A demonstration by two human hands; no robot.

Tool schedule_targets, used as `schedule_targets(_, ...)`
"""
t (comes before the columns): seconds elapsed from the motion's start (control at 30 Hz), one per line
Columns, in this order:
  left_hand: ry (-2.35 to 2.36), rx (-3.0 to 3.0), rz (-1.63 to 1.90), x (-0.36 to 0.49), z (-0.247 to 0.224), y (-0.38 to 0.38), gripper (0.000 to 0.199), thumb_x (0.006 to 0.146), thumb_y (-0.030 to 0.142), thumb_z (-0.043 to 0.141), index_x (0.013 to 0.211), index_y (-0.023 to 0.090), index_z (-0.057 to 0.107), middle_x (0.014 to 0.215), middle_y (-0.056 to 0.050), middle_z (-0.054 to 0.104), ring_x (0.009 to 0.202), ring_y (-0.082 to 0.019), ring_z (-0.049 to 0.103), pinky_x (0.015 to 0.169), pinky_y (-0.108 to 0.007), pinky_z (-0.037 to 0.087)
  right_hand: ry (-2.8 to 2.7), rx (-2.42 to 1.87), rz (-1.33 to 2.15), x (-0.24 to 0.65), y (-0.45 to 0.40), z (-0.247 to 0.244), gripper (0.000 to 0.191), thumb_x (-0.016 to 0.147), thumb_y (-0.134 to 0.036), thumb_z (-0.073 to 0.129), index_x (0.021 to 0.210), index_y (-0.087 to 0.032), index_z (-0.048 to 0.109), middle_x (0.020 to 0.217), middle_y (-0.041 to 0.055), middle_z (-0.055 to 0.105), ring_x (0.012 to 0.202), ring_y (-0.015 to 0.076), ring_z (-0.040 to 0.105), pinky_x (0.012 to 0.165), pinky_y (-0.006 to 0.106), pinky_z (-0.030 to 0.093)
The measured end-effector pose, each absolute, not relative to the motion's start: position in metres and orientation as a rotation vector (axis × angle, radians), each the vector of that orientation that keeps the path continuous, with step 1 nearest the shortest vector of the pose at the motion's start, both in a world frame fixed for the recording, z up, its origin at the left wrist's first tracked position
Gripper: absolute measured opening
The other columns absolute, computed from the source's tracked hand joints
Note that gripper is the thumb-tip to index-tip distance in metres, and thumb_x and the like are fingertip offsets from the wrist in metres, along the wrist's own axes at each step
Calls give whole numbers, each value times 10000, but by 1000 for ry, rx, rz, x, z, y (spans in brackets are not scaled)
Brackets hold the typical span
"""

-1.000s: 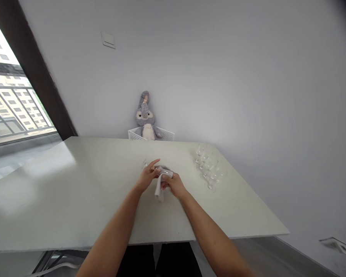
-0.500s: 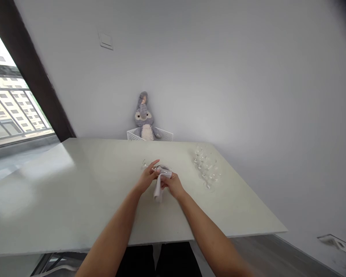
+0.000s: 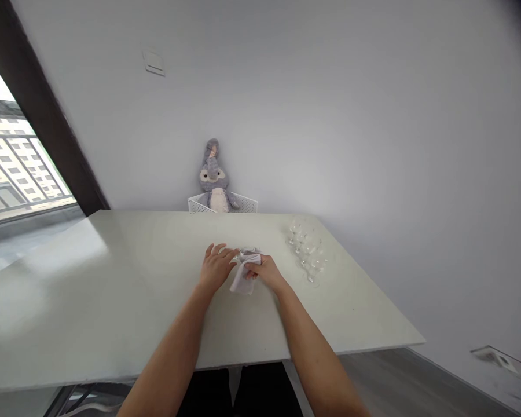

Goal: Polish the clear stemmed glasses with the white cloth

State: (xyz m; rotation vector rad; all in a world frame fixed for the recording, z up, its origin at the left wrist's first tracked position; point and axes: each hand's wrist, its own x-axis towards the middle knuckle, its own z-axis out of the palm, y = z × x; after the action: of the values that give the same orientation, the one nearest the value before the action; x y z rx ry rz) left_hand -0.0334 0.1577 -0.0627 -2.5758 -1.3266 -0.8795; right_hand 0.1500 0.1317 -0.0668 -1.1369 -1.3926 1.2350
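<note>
A clear wine glass (image 3: 248,253) lies on its side between my hands, above the middle of the table. My left hand (image 3: 216,269) is at its stem end, with thumb and forefinger at the stem and the other fingers spread; the foot is hidden behind the hand. My right hand (image 3: 265,270) grips a white cloth (image 3: 243,281) and presses it against the bowl of the glass. The cloth's loose end hangs down toward me. Part of the bowl is covered by the cloth and the right fingers.
Several clear stemmed glasses (image 3: 304,249) are clustered on the right part of the white table (image 3: 147,301). Behind the far edge, a grey plush toy (image 3: 215,176) sits in a white basket (image 3: 247,204) against the wall. A window with a railing is at the left.
My left fingers have spread and shifted over the glass's foot, which showed before. The right hand has turned slightly, and the cloth's hanging end has fanned out. The view has shifted a little.
</note>
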Motion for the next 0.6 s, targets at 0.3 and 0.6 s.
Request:
schedule_targets(0.3, -1313, -2818, -552, -38, -72, 168, 336, 861, 400, 391, 1120, 268, 559, 783, -39, 659, 776, -178, 546, 715, -297, 332, -1721, -1162, 1195, 178, 130, -64, 188, 591, -209, 595, 760, -154, 655, 654, -25, 613, 590, 121, 549, 599, 234, 439)
schedule_targets(0.6, -1548, -2717, -493, -44, -64, 167, 330, 856, 399, 391, 1119, 295, 560, 822, -36, 661, 825, -185, 545, 728, -290, 335, -1824, -1241, 707, 186, 136, -66, 236, 647, -180, 504, 815, -177, 669, 818, -5, 669, 776, 167, 587, 705, 242, 422)
